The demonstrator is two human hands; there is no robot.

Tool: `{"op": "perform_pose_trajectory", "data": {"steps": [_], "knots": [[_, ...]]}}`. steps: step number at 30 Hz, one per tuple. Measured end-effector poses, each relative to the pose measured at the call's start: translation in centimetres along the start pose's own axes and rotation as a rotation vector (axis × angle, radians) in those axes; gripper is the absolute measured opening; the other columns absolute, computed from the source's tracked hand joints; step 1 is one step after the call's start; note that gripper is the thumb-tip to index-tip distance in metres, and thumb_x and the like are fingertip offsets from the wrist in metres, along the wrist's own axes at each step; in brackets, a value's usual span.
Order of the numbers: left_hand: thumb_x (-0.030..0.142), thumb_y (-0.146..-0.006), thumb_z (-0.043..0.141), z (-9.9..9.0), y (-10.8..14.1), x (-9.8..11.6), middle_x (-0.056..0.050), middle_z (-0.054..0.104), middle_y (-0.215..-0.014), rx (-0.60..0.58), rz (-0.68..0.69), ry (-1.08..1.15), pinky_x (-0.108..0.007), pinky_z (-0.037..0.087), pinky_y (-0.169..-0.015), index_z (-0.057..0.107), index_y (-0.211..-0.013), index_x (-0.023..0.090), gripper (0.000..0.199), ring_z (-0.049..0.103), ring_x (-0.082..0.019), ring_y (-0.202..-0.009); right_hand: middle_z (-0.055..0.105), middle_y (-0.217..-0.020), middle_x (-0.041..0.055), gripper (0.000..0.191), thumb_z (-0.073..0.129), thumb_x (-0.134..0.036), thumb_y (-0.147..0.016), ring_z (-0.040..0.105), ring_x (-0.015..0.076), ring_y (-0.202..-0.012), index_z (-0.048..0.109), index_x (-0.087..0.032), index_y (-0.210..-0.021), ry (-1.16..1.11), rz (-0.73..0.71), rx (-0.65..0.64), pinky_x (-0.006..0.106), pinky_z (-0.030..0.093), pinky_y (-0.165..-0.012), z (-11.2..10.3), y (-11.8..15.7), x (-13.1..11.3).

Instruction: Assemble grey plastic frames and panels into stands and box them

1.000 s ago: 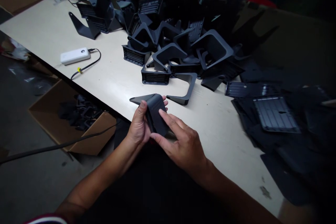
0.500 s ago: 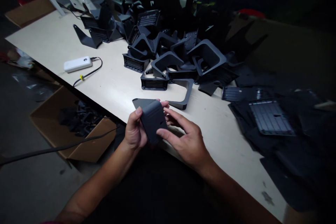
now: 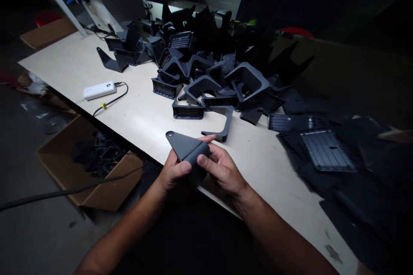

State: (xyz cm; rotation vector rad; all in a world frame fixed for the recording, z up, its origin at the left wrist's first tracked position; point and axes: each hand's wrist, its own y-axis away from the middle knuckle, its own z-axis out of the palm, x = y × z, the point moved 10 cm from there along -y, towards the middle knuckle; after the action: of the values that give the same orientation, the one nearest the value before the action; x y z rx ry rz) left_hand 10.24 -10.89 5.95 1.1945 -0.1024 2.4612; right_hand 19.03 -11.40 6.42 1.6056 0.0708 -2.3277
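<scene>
Both my hands hold a dark grey moulded plastic bracket (image 3: 187, 148) just above the table's front edge. Its tapered end, with a small hole, points up and to the left. My left hand (image 3: 174, 172) grips its lower side, thumb across the face. My right hand (image 3: 222, 169) wraps the right side, with its fingertips reaching behind the part. The far side of the bracket is hidden. A U-shaped dark bracket (image 3: 224, 124) lies on the table just beyond my right fingers, not touching them.
A heap of black brackets and vented parts (image 3: 193, 77) covers the cream table (image 3: 135, 116). Flat vented panels (image 3: 325, 150) lie at right. A white power bank with cable (image 3: 99, 90) sits at left. An open cardboard box of dark parts (image 3: 112, 184) stands on the floor below the edge.
The bracket has rotated in my hands, bringing its holed tip up and left. My right hand has shifted from its face to wrap its side. The view has tilted slightly.
</scene>
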Motion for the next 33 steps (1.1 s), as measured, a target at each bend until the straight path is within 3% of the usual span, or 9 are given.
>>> {"op": "perform_pose_trajectory", "data": {"steps": [3, 6, 10, 13, 18, 22, 26, 29, 33], "knots": [[0.065, -0.078, 0.076, -0.6, -0.9, 0.6, -0.018, 0.076, -0.123, 0.089, -0.081, 0.162, -0.05, 0.05, -0.109, 0.071, -0.123, 0.015, 0.068, 0.067, -0.039, -0.123, 0.071, -0.095, 0.0033, 0.035, 0.084, -0.047, -0.086, 0.066, 0.0192, -0.086, 0.072, -0.018, -0.101, 0.035, -0.025, -0.018, 0.03, 0.052, -0.08, 0.4, 0.2, 0.1], [0.053, -0.091, 0.066, -2.6, -1.6, 1.5, -0.008, 0.077, -0.083, 0.348, -0.1, 0.298, -0.043, 0.056, -0.099, 0.071, -0.103, 0.015, 0.041, 0.075, -0.024, -0.087, 0.065, -0.085, -0.0003, 0.031, 0.085, -0.044, -0.084, 0.06, 0.0167, -0.08, 0.069, -0.019, -0.093, 0.128, -0.016, -0.064, 0.028, 0.048, -0.077, 1.3, 0.5, 0.8], [0.031, -0.095, 0.063, -2.9, -1.4, 2.6, 0.006, 0.051, -0.048, 0.462, -0.071, 0.252, -0.031, 0.06, -0.084, 0.061, -0.076, 0.019, 0.023, 0.058, -0.011, -0.052, 0.067, -0.098, 0.0033, 0.031, 0.081, -0.045, -0.087, 0.061, 0.021, -0.094, 0.069, -0.019, -0.1, 0.204, -0.105, 0.05, 0.031, 0.048, -0.085, 1.4, 1.2, 0.9], [0.03, -0.096, 0.061, -2.6, -1.0, 3.1, 0.007, 0.049, -0.048, 0.472, -0.034, 0.196, -0.025, 0.059, -0.076, 0.058, -0.073, 0.019, 0.026, 0.056, -0.01, -0.052, 0.068, -0.106, 0.0052, 0.029, 0.08, -0.043, -0.088, 0.061, 0.0241, -0.105, 0.07, -0.02, -0.101, 0.231, -0.18, 0.106, 0.033, 0.046, -0.094, 1.7, 1.4, 0.3], [0.033, -0.096, 0.065, -2.9, -1.1, 3.4, 0.006, 0.052, -0.051, 0.495, -0.023, 0.172, -0.023, 0.057, -0.069, 0.06, -0.077, 0.019, 0.024, 0.059, -0.011, -0.053, 0.067, -0.095, 0.0017, 0.025, 0.081, -0.041, -0.088, 0.061, 0.0205, -0.092, 0.067, -0.02, -0.091, 0.251, -0.14, 0.04, 0.031, 0.047, -0.087, 1.6, 0.6, -0.3], [0.03, -0.1, 0.064, -3.4, -1.6, 3.0, 0.009, 0.049, -0.048, 0.515, -0.104, 0.325, -0.022, 0.057, -0.064, 0.062, -0.085, 0.019, 0.019, 0.059, -0.009, -0.048, 0.071, -0.099, 0.0027, 0.023, 0.077, -0.041, -0.093, 0.064, 0.021, -0.093, 0.071, -0.021, -0.102, 0.399, -0.195, 0.02, 0.031, 0.047, -0.087, 0.5, 1.2, -0.6], [0.026, -0.099, 0.064, -4.7, -1.9, 1.5, 0.01, 0.05, -0.049, 0.574, -0.218, 0.474, -0.022, 0.058, -0.066, 0.062, -0.087, 0.016, 0.015, 0.06, -0.009, -0.048, 0.069, -0.085, 0.0022, 0.026, 0.065, -0.042, -0.101, 0.062, 0.0177, -0.074, 0.075, -0.019, -0.101, 0.473, -0.26, 0.149, 0.028, 0.046, -0.07, -1.6, 2.4, 0.4], [0.032, -0.089, 0.074, -6.5, -2.3, 1.8, 0.003, 0.066, -0.061, 0.56, -0.162, 0.198, -0.025, 0.057, -0.065, 0.068, -0.094, 0.016, 0.018, 0.068, -0.014, -0.06, 0.064, -0.074, 0.0007, 0.033, 0.059, -0.045, -0.104, 0.057, 0.016, -0.065, 0.076, -0.019, -0.092, 0.47, -0.27, 0.279, 0.028, 0.043, -0.06, -3.3, 3.0, 0.5], [0.043, -0.089, 0.073, -6.3, -2.4, 5.8, -0.006, 0.078, -0.082, 0.405, 0.177, -0.374, -0.029, 0.055, -0.078, 0.073, -0.101, 0.017, 0.028, 0.074, -0.02, -0.08, 0.066, -0.075, 0.0016, 0.033, 0.064, -0.044, -0.102, 0.059, 0.017, -0.069, 0.077, -0.019, -0.085, 0.495, -0.249, 0.283, 0.028, 0.043, -0.063, -3.8, 2.7, -0.8]]}}
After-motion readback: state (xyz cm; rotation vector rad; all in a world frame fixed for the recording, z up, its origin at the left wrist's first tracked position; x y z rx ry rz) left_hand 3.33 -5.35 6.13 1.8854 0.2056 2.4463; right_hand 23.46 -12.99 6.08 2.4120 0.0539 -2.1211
